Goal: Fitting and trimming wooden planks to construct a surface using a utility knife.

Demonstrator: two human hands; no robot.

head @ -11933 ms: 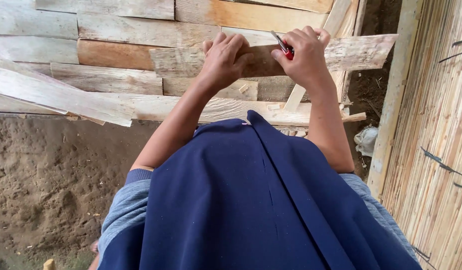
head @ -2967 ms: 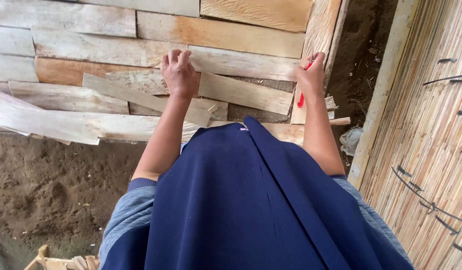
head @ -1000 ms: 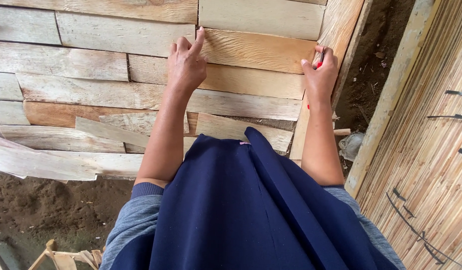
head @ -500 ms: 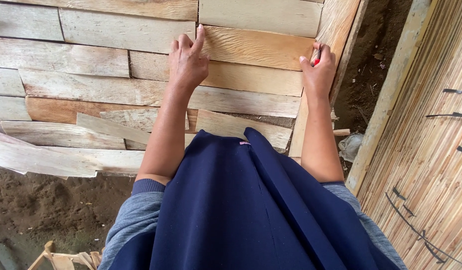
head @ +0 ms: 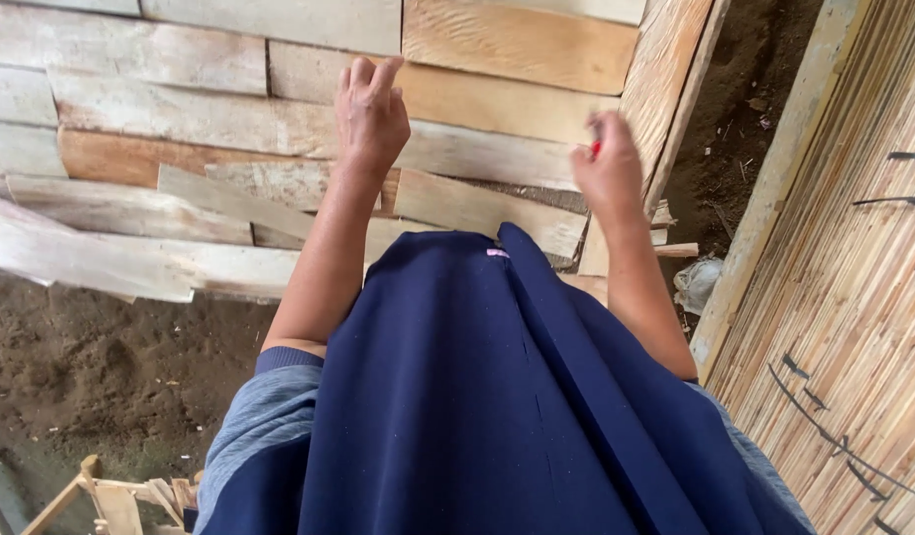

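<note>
Planks are stacked in rows under and ahead of both hands, and none is gripped. The left hand is held open above one plank. A small red thing, perhaps a pencil, is pinched in the blurred right hand. Sorting seems unfinished.

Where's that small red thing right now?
In the head view, the small red thing sits in the right hand, right of centre, over the stacked wooden planks and beside the slanted board.

Both arms reach forward, left hand with fingers loosely extended, right hand curled and blurred.
</note>
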